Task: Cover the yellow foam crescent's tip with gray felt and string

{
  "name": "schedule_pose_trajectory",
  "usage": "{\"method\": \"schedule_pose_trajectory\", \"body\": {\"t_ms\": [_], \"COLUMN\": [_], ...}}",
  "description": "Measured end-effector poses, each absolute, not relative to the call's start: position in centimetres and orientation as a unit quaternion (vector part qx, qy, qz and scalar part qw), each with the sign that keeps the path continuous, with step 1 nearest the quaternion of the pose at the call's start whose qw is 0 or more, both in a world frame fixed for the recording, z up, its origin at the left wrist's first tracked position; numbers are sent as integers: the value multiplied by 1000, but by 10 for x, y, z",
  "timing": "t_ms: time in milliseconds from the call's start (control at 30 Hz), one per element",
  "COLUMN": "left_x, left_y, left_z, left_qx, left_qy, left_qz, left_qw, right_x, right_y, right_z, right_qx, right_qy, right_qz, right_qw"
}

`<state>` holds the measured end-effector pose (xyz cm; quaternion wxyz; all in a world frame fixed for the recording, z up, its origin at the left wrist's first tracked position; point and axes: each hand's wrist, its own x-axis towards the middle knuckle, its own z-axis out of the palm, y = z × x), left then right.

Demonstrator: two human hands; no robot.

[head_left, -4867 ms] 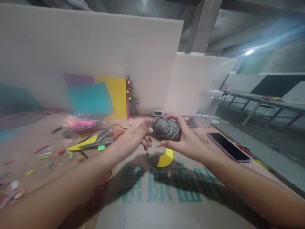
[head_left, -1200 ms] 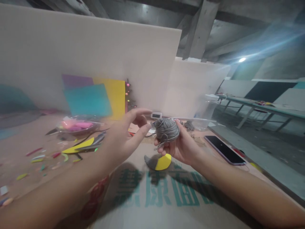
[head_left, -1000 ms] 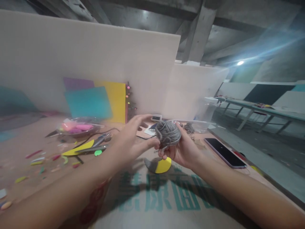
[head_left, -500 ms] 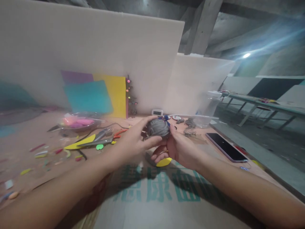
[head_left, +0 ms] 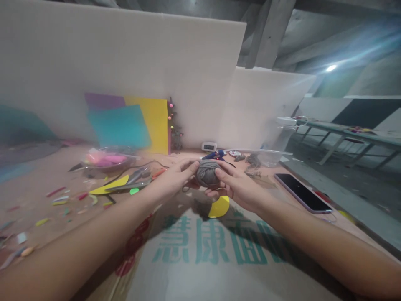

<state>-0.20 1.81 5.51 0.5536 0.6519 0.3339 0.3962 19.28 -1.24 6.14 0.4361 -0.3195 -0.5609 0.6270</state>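
A small ball of grey yarn (head_left: 208, 174) is held up between both hands above the table. My left hand (head_left: 181, 174) grips its left side, thumb against the near upper face. From the right, my right hand (head_left: 233, 184) presses its thumb on the ball, with the fingers curled underneath. Below the hands, a yellow paper disc (head_left: 219, 207) lies on a pale sheet printed with green characters (head_left: 213, 242). Just behind the ball is a blue glue gun (head_left: 214, 154), partly hidden.
Scissors (head_left: 127, 188), a yellow paper piece (head_left: 109, 184) and colourful scraps lie left. A clear bowl (head_left: 106, 161) holds pink material. At right are a phone (head_left: 302, 193), a plastic cup (head_left: 275, 144) and grey yarn bits (head_left: 253, 161). Coloured sheets (head_left: 117, 125) lean on the board.
The yarn ball has come slightly lower and shows more of its near face. My fingers have shifted on it, and more of the yellow disc and the glue gun is visible.
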Motion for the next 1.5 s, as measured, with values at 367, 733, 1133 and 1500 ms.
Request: {"method": "schedule_pose_trajectory", "body": {"t_ms": [367, 733, 1133, 1500], "left_x": [-4, -2, -4, -24], "left_y": [14, 21, -3, 44], "left_z": [61, 42, 73, 63], "left_qx": [707, 629, 829, 628], "left_qy": [309, 272, 325, 368], "left_qz": [348, 366, 360, 412], "left_qw": [533, 629, 279, 549], "right_x": [200, 204, 205, 216], "right_y": [-4, -16, -2, 6], "right_z": [59, 74, 61, 77], "right_qx": [-341, -338, -350, -400], "right_qy": [-613, -844, -684, -765], "right_qz": [578, 216, 513, 309], "right_qw": [418, 356, 381, 398]}}
